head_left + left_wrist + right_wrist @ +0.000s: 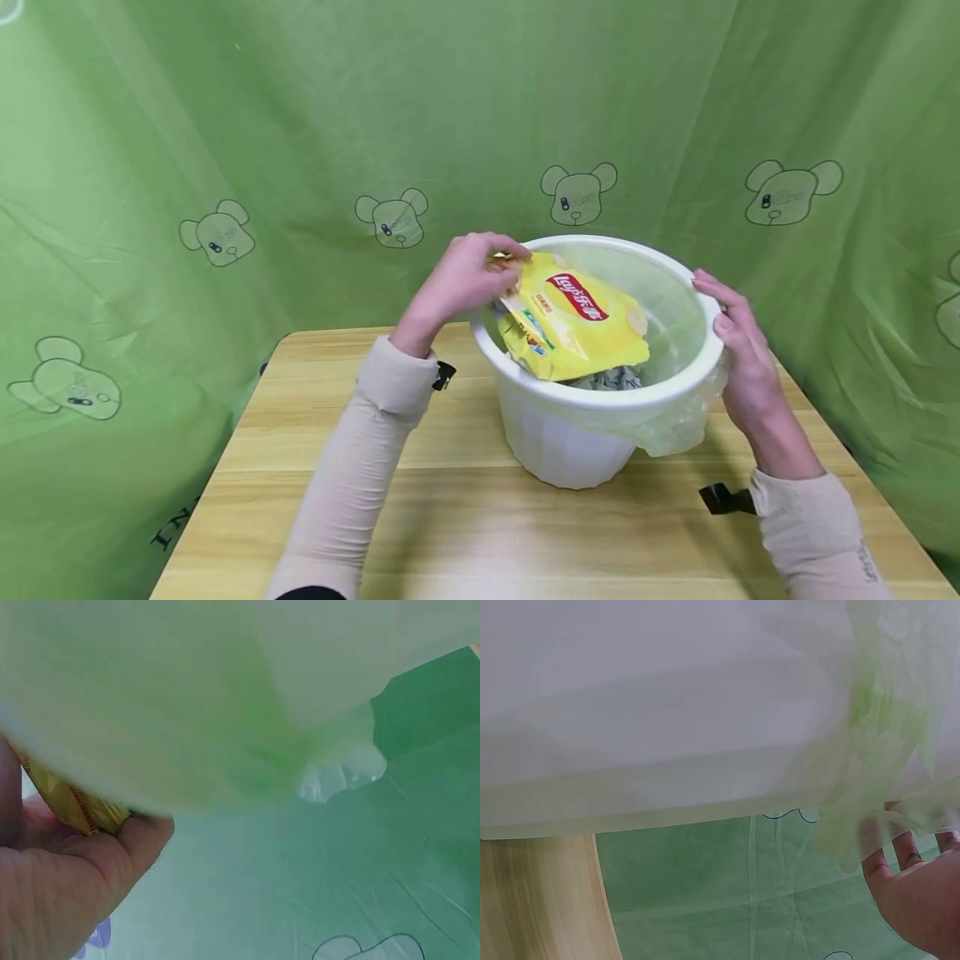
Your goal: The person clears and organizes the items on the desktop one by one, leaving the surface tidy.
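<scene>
A white bin (573,442) holds a yellow Lay's chip bag (581,329) near the top of its opening. My left hand (476,271) is at the bin's left rim and pinches the upper left corner of the bag. Yellow foil (67,799) shows between thumb and fingers in the left wrist view. On the opposite side, my right hand (738,354) grips the rim, its fingers over the edge and the thumb beside it. A thin pale green liner (663,421) hangs over the rim there. Fingers of the right hand (915,889) lie against this liner in the right wrist view.
Under the chip bag lies crumpled grey printed paper (618,379). The bin stands on a light wooden table (450,500), towards its right half. Behind and around the table hangs a green curtain (315,125) with bear-head prints.
</scene>
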### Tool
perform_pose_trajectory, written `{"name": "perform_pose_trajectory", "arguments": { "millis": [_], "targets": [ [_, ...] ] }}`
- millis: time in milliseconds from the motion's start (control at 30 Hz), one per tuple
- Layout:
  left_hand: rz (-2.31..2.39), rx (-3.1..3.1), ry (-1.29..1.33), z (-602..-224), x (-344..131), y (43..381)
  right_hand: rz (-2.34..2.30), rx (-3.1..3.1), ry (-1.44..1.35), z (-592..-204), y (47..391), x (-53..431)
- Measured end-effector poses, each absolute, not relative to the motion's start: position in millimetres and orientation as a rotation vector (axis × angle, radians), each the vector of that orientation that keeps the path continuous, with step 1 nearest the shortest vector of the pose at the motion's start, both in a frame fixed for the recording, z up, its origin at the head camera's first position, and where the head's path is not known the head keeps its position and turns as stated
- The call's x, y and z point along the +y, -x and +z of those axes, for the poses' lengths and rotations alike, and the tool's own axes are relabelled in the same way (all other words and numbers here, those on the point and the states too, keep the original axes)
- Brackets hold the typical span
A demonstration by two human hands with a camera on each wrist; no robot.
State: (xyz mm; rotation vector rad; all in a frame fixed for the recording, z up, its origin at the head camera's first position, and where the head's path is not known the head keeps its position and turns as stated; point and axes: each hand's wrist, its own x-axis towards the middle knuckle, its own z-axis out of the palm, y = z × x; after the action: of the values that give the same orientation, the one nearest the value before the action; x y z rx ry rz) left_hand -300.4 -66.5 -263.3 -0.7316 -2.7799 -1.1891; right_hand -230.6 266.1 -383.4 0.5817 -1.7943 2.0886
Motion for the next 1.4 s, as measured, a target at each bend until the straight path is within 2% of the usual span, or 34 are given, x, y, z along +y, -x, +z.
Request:
{"name": "perform_pose_trajectory", "arguments": {
  "millis": [633, 900, 1133, 1400],
  "targets": [
    [-0.727, -2.763, 0.983, -285.4, -43.5, 292.8, 2.095, -1.773, -0.58, -383.8, 229.3, 264.6],
    [-0.689, -2.712, 1.24, -285.9, -54.6, 287.1, 2.098, -1.77, -0.603, -384.5, 230.2, 264.8],
    [-0.691, -2.778, 1.334, -280.0, -54.0, 280.9, 2.105, -1.765, -0.598, -385.0, 229.9, 264.4],
    [-0.588, -2.744, 1.62, -275.2, -47.5, 271.5, 2.099, -1.76, -0.62, -384.5, 230.4, 265.1]
  ]
}}
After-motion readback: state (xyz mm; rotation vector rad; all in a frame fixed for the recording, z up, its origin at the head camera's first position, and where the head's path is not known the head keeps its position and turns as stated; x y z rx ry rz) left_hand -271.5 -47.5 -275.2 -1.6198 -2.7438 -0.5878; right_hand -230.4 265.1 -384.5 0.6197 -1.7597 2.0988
